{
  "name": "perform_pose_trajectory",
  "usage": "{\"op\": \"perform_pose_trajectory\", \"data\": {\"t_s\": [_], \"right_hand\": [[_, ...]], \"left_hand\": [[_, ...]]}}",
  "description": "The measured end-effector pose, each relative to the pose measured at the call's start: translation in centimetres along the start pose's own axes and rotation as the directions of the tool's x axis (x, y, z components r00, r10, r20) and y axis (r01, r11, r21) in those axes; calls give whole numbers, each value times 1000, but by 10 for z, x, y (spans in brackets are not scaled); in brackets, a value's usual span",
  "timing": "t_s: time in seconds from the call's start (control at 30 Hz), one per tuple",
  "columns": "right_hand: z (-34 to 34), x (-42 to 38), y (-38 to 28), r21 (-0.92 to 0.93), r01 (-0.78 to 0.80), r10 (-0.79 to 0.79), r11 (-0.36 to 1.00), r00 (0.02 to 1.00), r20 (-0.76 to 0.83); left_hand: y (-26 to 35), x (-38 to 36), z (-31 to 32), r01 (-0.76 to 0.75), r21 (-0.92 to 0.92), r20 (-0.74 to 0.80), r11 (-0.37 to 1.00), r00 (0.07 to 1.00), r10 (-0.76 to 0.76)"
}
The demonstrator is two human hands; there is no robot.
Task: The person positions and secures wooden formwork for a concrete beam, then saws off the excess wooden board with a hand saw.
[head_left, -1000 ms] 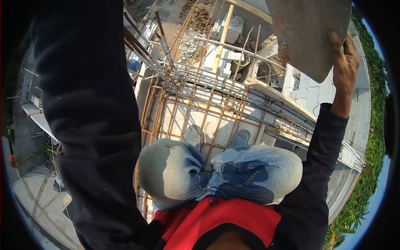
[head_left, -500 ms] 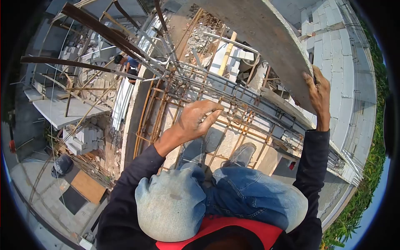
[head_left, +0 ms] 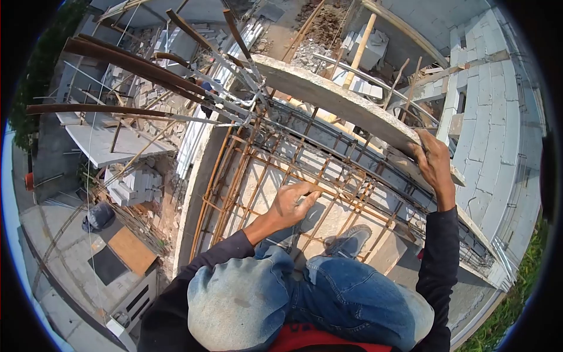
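My right hand (head_left: 434,163) grips the near end of a long grey board (head_left: 346,101); the thumb is on one side of its edge and the fingers are on the other. This board stands on edge along the far side of a rusty steel rebar cage (head_left: 334,188), and its far end reaches the upright bars. My left hand (head_left: 288,206) is closed just above the cage's bars, thumb and forefinger brought together. Whatever it may hold is too small to make out. My shoe (head_left: 349,240) rests among the bars on a pale surface.
Rusty upright bars (head_left: 135,67) stick out at the upper left. Far below lie stacked white blocks (head_left: 134,185), a brown panel (head_left: 128,251) and rubble. A person (head_left: 206,97) is partly hidden behind the bars. A block wall (head_left: 492,111) rises on the right.
The board has come down from its raised, slanted position to lie along the cage's far side, my right hand still on it. My left hand stays closed over the bars. The view has shifted.
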State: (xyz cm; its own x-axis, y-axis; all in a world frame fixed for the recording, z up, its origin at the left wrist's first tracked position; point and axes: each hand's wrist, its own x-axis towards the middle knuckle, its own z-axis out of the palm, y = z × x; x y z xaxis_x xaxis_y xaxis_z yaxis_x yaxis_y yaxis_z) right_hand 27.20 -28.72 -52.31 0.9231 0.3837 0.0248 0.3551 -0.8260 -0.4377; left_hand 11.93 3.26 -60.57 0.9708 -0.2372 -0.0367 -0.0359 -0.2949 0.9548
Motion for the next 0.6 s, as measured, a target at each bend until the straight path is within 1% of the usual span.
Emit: {"op": "perform_pose_trajectory", "data": {"t_s": [0.07,0.1,0.17,0.23,0.3,0.33,0.4,0.43,0.47,0.5,0.53,0.6], "right_hand": [[-1,3,-4,42,-19,19,999,1000,4],[0,4,-5,-4,6,-6,1000,1000,-8],[3,8,-3,-6,18,-18,1000,1000,14],[3,10,-5,-7,12,-12,1000,1000,23],[1,14,-9,-11,2,-1,1000,997,78],[3,13,-7,-12,-7,8,1000,997,76],[6,12,-2,-20,55,-54,998,998,29],[5,12,-1,-29,24,-22,999,998,59],[5,11,1,-30,11,-9,999,999,54],[6,12,2,-48,25,-23,999,998,53],[6,12,2,-66,47,-43,997,998,56],[5,12,0,-79,48,-44,996,997,56]], "left_hand": [[-9,-3,6,-9,-29,-58,1000,998,7],[-10,-2,6,0,-37,-45,999,999,-2],[-11,-2,8,13,-51,-35,999,999,-15],[-12,1,7,-27,-36,-41,999,999,26],[-10,4,5,-49,-24,-47,999,998,48],[-9,6,4,-69,-11,-53,998,996,69],[-3,10,0,-69,-4,-25,998,997,69],[0,13,-2,-61,18,-12,998,998,61],[1,15,-3,-51,39,0,998,999,51],[5,21,-3,-103,36,-50,994,993,105],[9,27,-4,-107,38,-47,994,993,109],[22,47,-14,-235,81,-55,969,969,240]]}}
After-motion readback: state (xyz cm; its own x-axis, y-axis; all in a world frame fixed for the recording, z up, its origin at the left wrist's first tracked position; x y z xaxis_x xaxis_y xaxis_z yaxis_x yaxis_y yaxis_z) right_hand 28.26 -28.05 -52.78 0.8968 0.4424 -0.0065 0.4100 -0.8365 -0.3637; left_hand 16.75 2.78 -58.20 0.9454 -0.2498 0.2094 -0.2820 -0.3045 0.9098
